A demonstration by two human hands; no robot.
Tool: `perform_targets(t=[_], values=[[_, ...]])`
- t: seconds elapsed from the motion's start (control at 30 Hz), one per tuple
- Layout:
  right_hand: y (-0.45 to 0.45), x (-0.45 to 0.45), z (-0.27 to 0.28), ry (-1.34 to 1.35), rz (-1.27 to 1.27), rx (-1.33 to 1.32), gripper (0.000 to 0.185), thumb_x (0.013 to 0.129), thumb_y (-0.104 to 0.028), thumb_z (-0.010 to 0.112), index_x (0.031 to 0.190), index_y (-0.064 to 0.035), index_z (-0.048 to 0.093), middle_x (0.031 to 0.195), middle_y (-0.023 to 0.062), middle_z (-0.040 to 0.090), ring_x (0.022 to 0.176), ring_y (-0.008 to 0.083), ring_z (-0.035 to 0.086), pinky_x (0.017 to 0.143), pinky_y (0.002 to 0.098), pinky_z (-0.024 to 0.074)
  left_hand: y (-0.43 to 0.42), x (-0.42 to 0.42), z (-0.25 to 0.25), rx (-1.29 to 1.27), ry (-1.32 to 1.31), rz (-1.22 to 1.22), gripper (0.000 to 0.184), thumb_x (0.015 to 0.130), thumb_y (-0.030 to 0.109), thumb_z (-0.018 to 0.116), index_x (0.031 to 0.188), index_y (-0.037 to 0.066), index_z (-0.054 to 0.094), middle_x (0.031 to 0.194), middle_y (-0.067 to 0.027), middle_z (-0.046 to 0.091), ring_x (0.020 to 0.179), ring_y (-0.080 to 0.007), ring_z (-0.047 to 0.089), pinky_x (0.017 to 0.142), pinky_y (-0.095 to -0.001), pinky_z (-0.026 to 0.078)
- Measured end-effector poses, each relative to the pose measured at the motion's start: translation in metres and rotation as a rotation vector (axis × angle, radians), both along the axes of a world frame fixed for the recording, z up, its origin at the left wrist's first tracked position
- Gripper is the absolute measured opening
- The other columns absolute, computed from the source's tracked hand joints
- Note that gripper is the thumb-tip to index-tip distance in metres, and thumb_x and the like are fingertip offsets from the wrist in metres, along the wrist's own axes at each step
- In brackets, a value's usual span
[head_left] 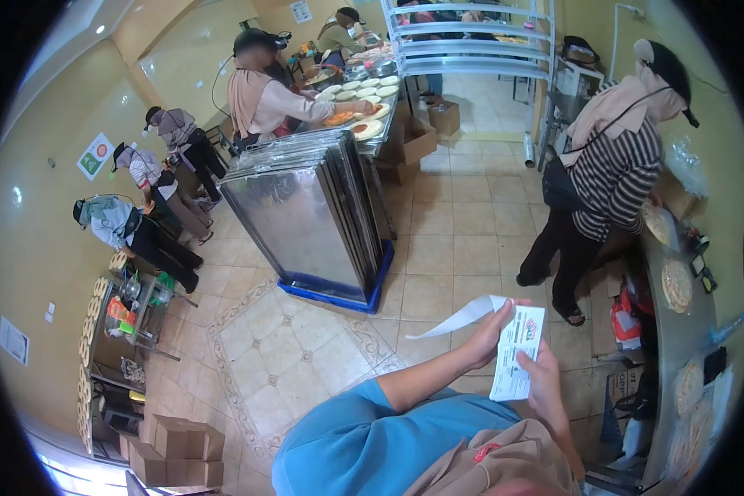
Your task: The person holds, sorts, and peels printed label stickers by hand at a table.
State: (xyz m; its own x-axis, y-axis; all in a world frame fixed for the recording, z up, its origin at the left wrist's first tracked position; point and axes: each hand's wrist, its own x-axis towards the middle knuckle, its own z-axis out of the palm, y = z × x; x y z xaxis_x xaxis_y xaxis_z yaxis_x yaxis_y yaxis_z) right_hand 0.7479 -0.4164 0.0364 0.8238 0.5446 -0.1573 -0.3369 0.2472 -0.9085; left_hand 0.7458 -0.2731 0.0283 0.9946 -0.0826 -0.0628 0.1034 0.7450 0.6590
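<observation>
Both hands hold a stack of white printed labels (517, 351) with small dark text and a red-and-black logo near the top. My left hand (492, 331) is closed on its upper left edge. A blank white paper strip (459, 318) trails leftward from that hand. My right hand (541, 374) grips the lower right side, the thumb lying across the printed face. The fingers behind the labels are hidden.
Metal trays (306, 223) stand upright in a blue base (376, 289) ahead. Beyond them, a person works at a table of round dough pieces (368, 130). Another person in stripes (620, 157) stands by the right counter (665, 331). Cardboard boxes (178, 450) sit lower left.
</observation>
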Motion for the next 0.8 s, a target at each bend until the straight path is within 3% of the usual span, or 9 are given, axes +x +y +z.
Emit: perform_targets(t=[0.07, 0.13, 0.27, 0.4, 0.43, 0.5, 0.63, 0.73, 0.8], values=[[0.005, 0.0, -0.001, 0.042, 0.002, 0.031, 0.035, 0.082, 0.002, 0.048, 0.116, 0.0018, 0.04, 0.101, 0.0086, 0.055, 0.089, 0.0137, 0.055, 0.077, 0.0265, 0.0457, 0.004, -0.001, 0.005, -0.011, -0.028, -0.021, 0.044, 0.093, 0.039, 0.031, 0.121, 0.006, 0.041, 0.098, -0.0058, 0.054, 0.089, -0.0131, 0.054, 0.08, -0.0277, 0.043], [0.011, -0.002, -0.005, 0.121, -0.005, 0.118, 0.036, 0.082, 0.002, 0.047, 0.118, -0.0006, 0.039, 0.102, 0.0085, 0.055, 0.088, 0.0145, 0.056, 0.077, 0.0274, 0.0461, 0.007, 0.001, 0.001, 0.236, -0.123, -0.044, 0.044, 0.093, 0.036, 0.031, 0.125, 0.006, 0.036, 0.104, -0.0082, 0.054, 0.091, -0.0144, 0.054, 0.082, -0.0283, 0.043], [0.014, -0.013, -0.015, 0.154, 0.053, 0.127, 0.038, 0.082, 0.003, 0.047, 0.119, -0.0002, 0.038, 0.104, 0.0093, 0.054, 0.091, 0.0159, 0.056, 0.08, 0.029, 0.0452, 0.021, -0.005, -0.006, 0.011, -0.142, -0.294, 0.045, 0.093, 0.035, 0.028, 0.132, 0.011, 0.028, 0.118, -0.0156, 0.049, 0.101, -0.0187, 0.053, 0.087, -0.0293, 0.042], [0.018, -0.016, -0.019, 0.182, 0.149, 0.089, 0.042, 0.08, 0.003, 0.049, 0.12, 0.0011, 0.037, 0.107, 0.0096, 0.053, 0.096, 0.0169, 0.053, 0.083, 0.0309, 0.0433, 0.035, -0.011, -0.007, -0.145, -0.208, -0.314, 0.049, 0.091, 0.031, 0.032, 0.134, 0.01, 0.022, 0.121, -0.0201, 0.047, 0.101, -0.0224, 0.054, 0.084, -0.0311, 0.045], [0.018, -0.016, -0.02, 0.218, 0.161, 0.107, 0.043, 0.08, 0.003, 0.05, 0.121, 0.0011, 0.037, 0.107, 0.0096, 0.053, 0.096, 0.0168, 0.053, 0.083, 0.0306, 0.0433, 0.035, -0.01, -0.008, -0.145, -0.204, -0.318, 0.049, 0.091, 0.031, 0.032, 0.134, 0.01, 0.022, 0.121, -0.0201, 0.047, 0.101, -0.0224, 0.054, 0.084, -0.0311, 0.045], [0.02, -0.016, -0.022, 0.208, 0.143, 0.112, 0.043, 0.079, 0.004, 0.05, 0.12, 0.0012, 0.037, 0.107, 0.0095, 0.053, 0.096, 0.0169, 0.053, 0.083, 0.0304, 0.0434, 0.035, -0.009, -0.01, 0.116, -0.167, -0.26, 0.05, 0.089, 0.03, 0.036, 0.134, 0.012, 0.023, 0.119, -0.0171, 0.049, 0.102, -0.0205, 0.052, 0.087, -0.0305, 0.042], [0.025, -0.019, -0.02, 0.128, 0.106, 0.105, 0.044, 0.077, 0.006, 0.05, 0.119, 0.0018, 0.038, 0.105, 0.0087, 0.054, 0.094, 0.0167, 0.054, 0.082, 0.0301, 0.0442, 0.038, -0.008, -0.002, 0.125, -0.121, -0.272, 0.055, 0.085, 0.024, 0.042, 0.134, 0.011, 0.023, 0.119, -0.0168, 0.049, 0.103, -0.0188, 0.051, 0.088, -0.0297, 0.041], [0.027, -0.017, -0.019, 0.131, 0.035, 0.136, 0.045, 0.076, 0.008, 0.05, 0.119, 0.002, 0.038, 0.104, 0.0105, 0.055, 0.094, 0.0183, 0.055, 0.082, 0.0305, 0.0448, 0.039, -0.007, -0.006, 0.003, -0.148, -0.242, 0.054, 0.083, 0.022, 0.045, 0.132, 0.009, 0.027, 0.112, -0.0144, 0.053, 0.1, -0.0167, 0.052, 0.081, -0.0252, 0.043], [0.028, -0.013, -0.014, 0.142, 0.024, 0.161, 0.044, 0.076, 0.007, 0.05, 0.118, 0.002, 0.038, 0.104, 0.0118, 0.056, 0.094, 0.0193, 0.056, 0.082, 0.0305, 0.045, 0.048, -0.006, -0.02, 0.181, 0.033, -0.253, 0.049, 0.08, 0.022, 0.051, 0.124, 0.004, 0.039, 0.111, -0.0116, 0.053, 0.098, -0.0144, 0.052, 0.076, -0.0227, 0.044]])
